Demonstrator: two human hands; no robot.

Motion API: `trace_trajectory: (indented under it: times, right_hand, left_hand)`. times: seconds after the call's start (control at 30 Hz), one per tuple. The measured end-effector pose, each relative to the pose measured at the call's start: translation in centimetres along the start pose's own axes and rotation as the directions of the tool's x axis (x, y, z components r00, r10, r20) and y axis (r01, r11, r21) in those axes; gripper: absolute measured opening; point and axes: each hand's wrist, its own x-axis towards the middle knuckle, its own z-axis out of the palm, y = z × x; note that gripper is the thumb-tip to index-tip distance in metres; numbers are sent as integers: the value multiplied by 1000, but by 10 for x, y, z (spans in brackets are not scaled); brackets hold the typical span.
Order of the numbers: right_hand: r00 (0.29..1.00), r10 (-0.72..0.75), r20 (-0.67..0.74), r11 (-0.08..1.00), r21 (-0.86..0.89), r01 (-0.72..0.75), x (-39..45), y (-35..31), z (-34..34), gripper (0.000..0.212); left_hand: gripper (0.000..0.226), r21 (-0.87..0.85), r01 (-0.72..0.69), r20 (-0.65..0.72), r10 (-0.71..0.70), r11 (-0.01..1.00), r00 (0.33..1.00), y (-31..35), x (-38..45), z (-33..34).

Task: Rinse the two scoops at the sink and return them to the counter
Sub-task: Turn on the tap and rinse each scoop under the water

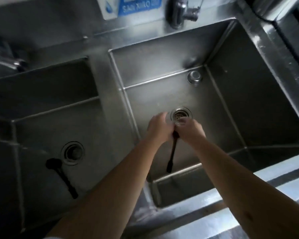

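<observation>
A view straight down into a steel double sink, dimly lit and slightly blurred.

At far left, a tap spout (16, 63) reaches over the left basin (41, 118). On that basin's floor lies a black scoop (59, 175), its round bowl just beside the open drain hole (72, 152) and its handle pointing toward the near edge — no hand touches it.

A steel divider (110, 100) separates the two basins. On the far wall above it hangs a blue and white sign (133, 6), its lettering too blurred to read.

In the right basin (231, 100), two bare forearms reach in from the near side and meet just near of the strainer drain (181, 115). The left hand (160, 126) and right hand (191, 131) are closed together around the bowl end of a second black scoop (172, 152); the fingers of both curl round it, hiding the bowl, and the slim handle hangs out below the hands toward the near wall. Whether water is running I cannot tell.

Further right, a small metal fitting (194, 77) sits at the basin's far edge, below a chrome faucet (178, 12) mounted on the back ledge. The wet steel counter (274, 178) edge runs along the near right.
</observation>
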Motion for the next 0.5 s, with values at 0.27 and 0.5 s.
trace_trajectory:
  times: [0.27, 0.5]
  right_hand:
    - [874, -485, -37, 865, 126, 486, -133, -159, 50, 38]
    - [855, -316, 412, 948, 106, 299, -155, -214, 230, 40]
  left_hand:
    - [24, -540, -79, -154, -6, 838, 988, -82, -110, -186]
    - [38, -470, 295, 15, -327, 832, 945, -255, -135, -230]
